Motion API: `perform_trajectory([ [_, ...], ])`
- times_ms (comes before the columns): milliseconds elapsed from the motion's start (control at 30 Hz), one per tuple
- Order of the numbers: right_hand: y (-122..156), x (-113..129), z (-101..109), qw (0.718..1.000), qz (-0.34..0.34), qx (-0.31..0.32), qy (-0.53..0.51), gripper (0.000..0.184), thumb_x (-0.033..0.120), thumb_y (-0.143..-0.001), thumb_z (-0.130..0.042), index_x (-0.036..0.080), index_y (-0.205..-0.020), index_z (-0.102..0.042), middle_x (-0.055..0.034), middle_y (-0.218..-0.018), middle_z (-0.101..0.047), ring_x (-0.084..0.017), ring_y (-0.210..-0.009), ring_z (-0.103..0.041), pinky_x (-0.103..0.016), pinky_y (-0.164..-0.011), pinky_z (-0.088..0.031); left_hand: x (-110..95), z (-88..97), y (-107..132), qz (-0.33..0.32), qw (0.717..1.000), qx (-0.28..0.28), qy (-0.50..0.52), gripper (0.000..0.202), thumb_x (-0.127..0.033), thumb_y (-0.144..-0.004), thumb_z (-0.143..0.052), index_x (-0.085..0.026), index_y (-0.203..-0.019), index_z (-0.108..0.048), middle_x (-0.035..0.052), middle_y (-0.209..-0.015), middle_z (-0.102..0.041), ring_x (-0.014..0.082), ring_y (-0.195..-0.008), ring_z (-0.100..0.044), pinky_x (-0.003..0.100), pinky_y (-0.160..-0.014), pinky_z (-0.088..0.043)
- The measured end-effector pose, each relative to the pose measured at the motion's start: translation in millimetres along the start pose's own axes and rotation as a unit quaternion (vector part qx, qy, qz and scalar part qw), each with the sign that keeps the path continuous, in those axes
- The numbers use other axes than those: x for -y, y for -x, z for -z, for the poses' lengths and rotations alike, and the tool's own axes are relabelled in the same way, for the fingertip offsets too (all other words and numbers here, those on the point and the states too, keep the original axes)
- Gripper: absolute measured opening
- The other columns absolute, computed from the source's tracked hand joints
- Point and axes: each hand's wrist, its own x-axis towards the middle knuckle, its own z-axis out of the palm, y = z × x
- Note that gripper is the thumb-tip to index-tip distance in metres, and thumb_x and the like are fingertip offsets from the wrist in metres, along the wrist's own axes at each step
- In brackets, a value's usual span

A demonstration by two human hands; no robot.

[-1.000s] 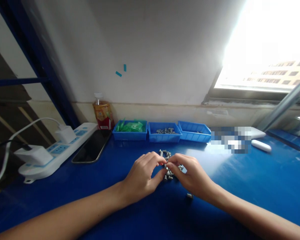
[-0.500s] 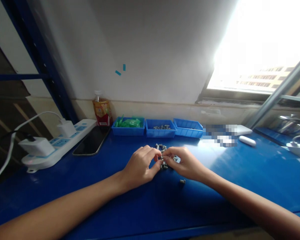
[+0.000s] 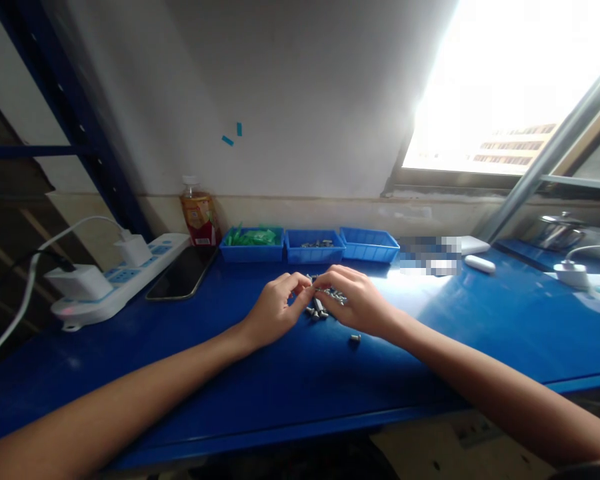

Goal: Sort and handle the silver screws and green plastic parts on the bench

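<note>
My left hand [image 3: 277, 305] and my right hand [image 3: 355, 300] meet at the fingertips over a small pile of metal screws [image 3: 318, 311] on the blue table. The fingers of both hands are pinched together; whatever sits between them is too small and too hidden to name. Part of the pile shows below and between the hands. One loose screw [image 3: 355, 339] lies apart, nearer the table's front edge. Behind the hands stands a blue bin [image 3: 314, 255] with small metal parts in it.
Left of that bin, another blue bin [image 3: 253, 253] holds green plastic packets; a third blue bin [image 3: 370, 250] stands right. A phone [image 3: 180, 277], a power strip [image 3: 135, 280] and a drink bottle [image 3: 200, 217] occupy the left. A white case [image 3: 480, 264] lies to the right.
The view has shifted, so the table appears slightly higher and more of its front edge shows. My hands stay together over the screws, with my right hand's fingers closer to my left fingertips.
</note>
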Motion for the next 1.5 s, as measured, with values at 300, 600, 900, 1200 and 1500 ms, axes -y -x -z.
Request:
perform_trajectory([
  [300,12,-1,-8,0.998,-0.038,-0.049,-0.030,0.009,0.021,-0.091,-0.047,0.018,-0.090,-0.056,-0.0032,-0.077,-0.063,-0.013,-0.068,-0.058,-0.023,-0.064,-0.045,2,-4.1,4,-0.088,0.993,0.017,-0.077,0.024,-0.039,-0.091,-0.048,-0.019,-0.102,-0.054,0.0020,-0.082,-0.061,0.0164,-0.076,-0.058,0.029,-0.071,-0.044],
  [600,14,-3,-10,0.998,-0.045,-0.014,-0.045,0.021,0.024,-0.094,-0.043,0.018,-0.079,-0.057,-0.0029,-0.073,-0.063,-0.012,-0.065,-0.057,-0.022,-0.061,-0.043,1,-4.9,5,-0.176,0.967,-0.028,-0.184,0.015,-0.031,-0.090,-0.049,-0.018,-0.096,-0.055,0.0014,-0.076,-0.062,0.0160,-0.070,-0.057,0.030,-0.067,-0.040],
  [900,17,-1,-8,0.996,-0.064,0.001,-0.060,0.013,0.025,-0.087,-0.054,0.020,-0.099,-0.052,-0.0012,-0.078,-0.063,-0.013,-0.068,-0.059,-0.023,-0.063,-0.045,-4,0.1,4,-0.095,0.984,-0.032,-0.145,0.024,-0.036,-0.093,-0.044,-0.018,-0.087,-0.058,0.0008,-0.071,-0.060,0.0152,-0.068,-0.056,0.029,-0.066,-0.040],
  [1200,17,1,-10,0.997,-0.036,0.005,-0.067,0.009,0.025,-0.091,-0.048,0.019,-0.089,-0.054,-0.0025,-0.078,-0.063,-0.012,-0.068,-0.057,-0.023,-0.062,-0.044,-5,-0.2,4,-0.098,0.984,0.026,-0.144,0.037,-0.041,-0.096,-0.033,-0.018,-0.078,-0.056,0.0031,-0.072,-0.058,0.0161,-0.069,-0.055,0.028,-0.065,-0.042],
  [1500,16,-3,-8,0.997,-0.060,-0.004,-0.053,0.015,0.023,-0.093,-0.043,0.018,-0.084,-0.054,-0.0026,-0.075,-0.062,-0.012,-0.067,-0.056,-0.022,-0.062,-0.043,0,-5.5,5,-0.121,0.975,0.012,-0.186,0.024,-0.039,-0.091,-0.046,-0.019,-0.105,-0.048,0.0002,-0.078,-0.062,0.0161,-0.069,-0.056,0.030,-0.067,-0.041],
])
